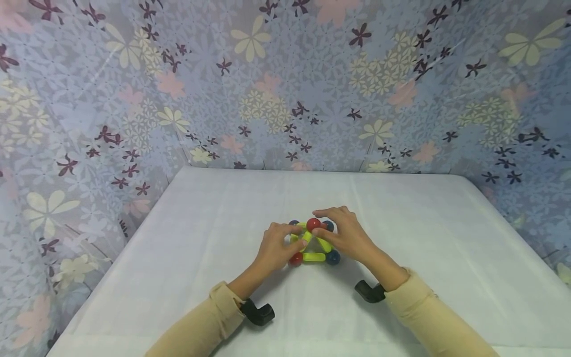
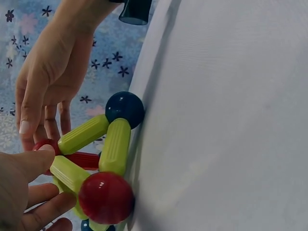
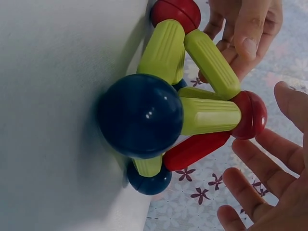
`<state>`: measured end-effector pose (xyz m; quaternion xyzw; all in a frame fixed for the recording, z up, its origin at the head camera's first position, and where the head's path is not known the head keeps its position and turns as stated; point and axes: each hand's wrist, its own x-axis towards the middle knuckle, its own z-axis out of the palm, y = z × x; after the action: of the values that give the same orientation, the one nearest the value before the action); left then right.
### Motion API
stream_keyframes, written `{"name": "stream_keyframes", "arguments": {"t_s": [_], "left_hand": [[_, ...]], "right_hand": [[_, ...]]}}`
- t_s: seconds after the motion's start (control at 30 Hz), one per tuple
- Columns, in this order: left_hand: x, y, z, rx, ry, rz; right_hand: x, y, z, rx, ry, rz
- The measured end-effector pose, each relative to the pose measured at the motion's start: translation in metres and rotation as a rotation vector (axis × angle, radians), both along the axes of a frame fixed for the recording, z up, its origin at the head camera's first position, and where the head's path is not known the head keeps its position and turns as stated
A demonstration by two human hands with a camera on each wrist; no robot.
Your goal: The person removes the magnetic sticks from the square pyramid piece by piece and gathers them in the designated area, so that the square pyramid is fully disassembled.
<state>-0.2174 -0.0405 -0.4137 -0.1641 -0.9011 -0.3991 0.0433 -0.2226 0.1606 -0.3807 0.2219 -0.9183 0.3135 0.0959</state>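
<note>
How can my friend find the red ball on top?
On the white table stands a pyramid of balls and sticks. Its peak, near the right hand, is your red ball. Unlike the other red ball, down at a bottom corner, it sits highest and joins the red stick.

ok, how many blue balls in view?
3: near-right ball, far-right ball and far-left ball, the last partly behind the left hand. A fully hidden one can't be ruled out.
</note>
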Motion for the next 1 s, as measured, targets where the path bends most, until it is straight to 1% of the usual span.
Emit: {"name": "stream_keyframes", "arguments": {"t_s": [0.17, 0.37, 0.5, 0.73, 1.0], "left_hand": [[-0.0012, 0.0031, -0.0043, 0.006, 0.024, -0.003], [-0.0008, 0.0056, -0.0067, 0.035, 0.009, 0.004], [-0.0009, 0.007, -0.0082, 0.03, 0.011, 0.008], [0.0008, 0.0082, -0.0079, 0.03, 0.014, 0.012], [0.0048, 0.0101, -0.0081, 0.028, 0.006, 0.017]], "right_hand": [[-0.0009, -0.0022, -0.0011, -0.009, -0.049, 0.0], [-0.0031, -0.0041, -0.0018, -0.014, -0.081, -0.009], [-0.0046, -0.0045, -0.0029, -0.018, -0.097, -0.014], [-0.0074, -0.0041, -0.0069, -0.037, -0.082, 0.011], [-0.0013, -0.0034, -0.0086, -0.027, -0.054, 0.003]]}}
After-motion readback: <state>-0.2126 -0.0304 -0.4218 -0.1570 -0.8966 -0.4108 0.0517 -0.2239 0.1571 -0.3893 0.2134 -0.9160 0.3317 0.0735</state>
